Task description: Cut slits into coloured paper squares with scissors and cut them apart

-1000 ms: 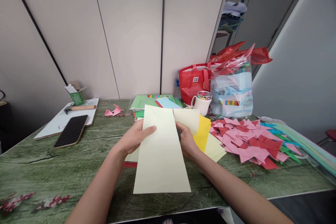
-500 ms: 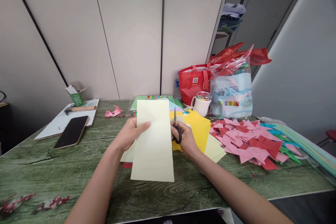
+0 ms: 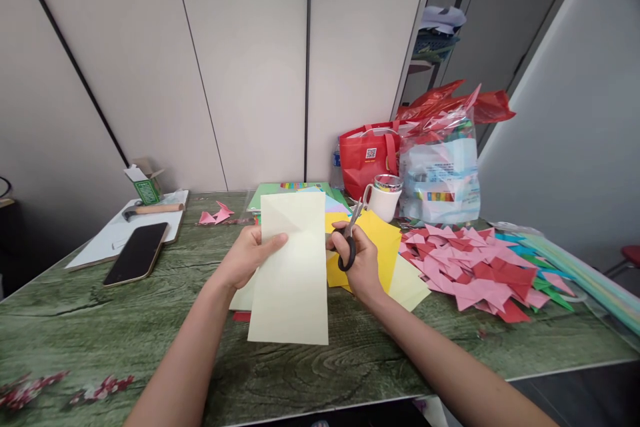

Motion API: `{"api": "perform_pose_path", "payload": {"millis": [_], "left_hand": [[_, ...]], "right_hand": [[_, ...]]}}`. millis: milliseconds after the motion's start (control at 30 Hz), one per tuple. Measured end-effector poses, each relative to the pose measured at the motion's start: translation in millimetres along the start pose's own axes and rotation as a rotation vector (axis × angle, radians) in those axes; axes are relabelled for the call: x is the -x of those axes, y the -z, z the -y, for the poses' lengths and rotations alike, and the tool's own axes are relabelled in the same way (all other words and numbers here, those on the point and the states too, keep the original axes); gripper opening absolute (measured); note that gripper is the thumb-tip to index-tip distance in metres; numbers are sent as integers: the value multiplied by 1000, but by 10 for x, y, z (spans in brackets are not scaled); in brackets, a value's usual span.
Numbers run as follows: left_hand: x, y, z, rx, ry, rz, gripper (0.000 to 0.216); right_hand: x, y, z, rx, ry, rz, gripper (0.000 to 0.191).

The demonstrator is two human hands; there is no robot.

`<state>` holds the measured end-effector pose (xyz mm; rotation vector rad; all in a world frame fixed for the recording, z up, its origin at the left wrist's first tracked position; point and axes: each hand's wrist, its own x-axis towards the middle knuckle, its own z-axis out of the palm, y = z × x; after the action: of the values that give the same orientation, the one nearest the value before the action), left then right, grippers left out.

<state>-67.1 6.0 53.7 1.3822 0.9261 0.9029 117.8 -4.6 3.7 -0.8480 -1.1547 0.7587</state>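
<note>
My left hand [image 3: 250, 255] grips the left edge of a pale yellow-green sheet of paper [image 3: 290, 287], thumb on its front face. The sheet is a tall rectangle held up above the table. Just right of it, my right hand [image 3: 361, 257] is closed around a pair of scissors [image 3: 349, 240] with black handles, fingers in the loops. Their blades point up and away to the right, clear of the sheet. Behind my right hand lies yellow paper [image 3: 383, 240], with more pale paper [image 3: 409, 285] beneath it.
Pink and red folded paper pieces [image 3: 475, 267] are heaped on the right. Behind stand a white mug [image 3: 384, 201], a red bag [image 3: 363, 160] and a filled plastic bag [image 3: 440, 173]. At left are a phone [image 3: 137, 253], a hammer [image 3: 155, 209] and a small green box [image 3: 147, 188].
The scissors have turned in my right hand: the blades pointed straight up beside the sheet and now lean right. My right hand has shifted slightly right. The sheet has barely moved.
</note>
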Motion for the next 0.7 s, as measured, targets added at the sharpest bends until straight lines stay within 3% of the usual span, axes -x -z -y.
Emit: {"api": "perform_pose_path", "payload": {"millis": [300,700], "left_hand": [[16,-37,9,-17,4,20,26],[23,-46,37,-115,10,85,24]], "right_hand": [[-16,-10,-51,-25,-41,235,20],[-4,-27,-32,-80,-32,261,21]]}}
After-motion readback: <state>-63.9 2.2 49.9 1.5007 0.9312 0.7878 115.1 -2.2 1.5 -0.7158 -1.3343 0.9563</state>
